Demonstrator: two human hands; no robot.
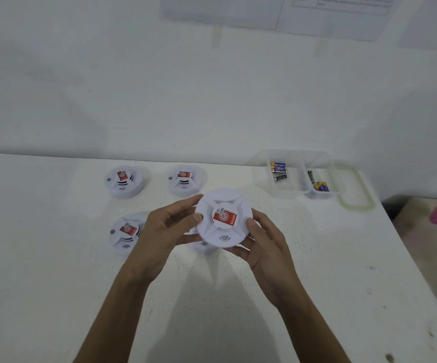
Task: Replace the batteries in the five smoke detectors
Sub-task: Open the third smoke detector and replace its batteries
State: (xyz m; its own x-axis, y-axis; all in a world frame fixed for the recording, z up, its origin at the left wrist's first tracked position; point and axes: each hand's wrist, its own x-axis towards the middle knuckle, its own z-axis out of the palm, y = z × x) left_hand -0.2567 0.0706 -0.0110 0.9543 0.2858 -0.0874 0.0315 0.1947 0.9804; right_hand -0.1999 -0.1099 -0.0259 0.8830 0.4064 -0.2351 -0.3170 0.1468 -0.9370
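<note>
Fingers (183, 205) of left hand (163, 229) and right hand (262, 242) curl round rim of raised smoke detector (224, 218), above white table (55, 284); batteries (279, 171) in clear tubs (301, 191).

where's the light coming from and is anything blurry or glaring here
Head view: the shadow under the held smoke detector falls toward the camera on the table, so light sits ahead and above; print on the wall papers is too soft to read; no glare.
</note>
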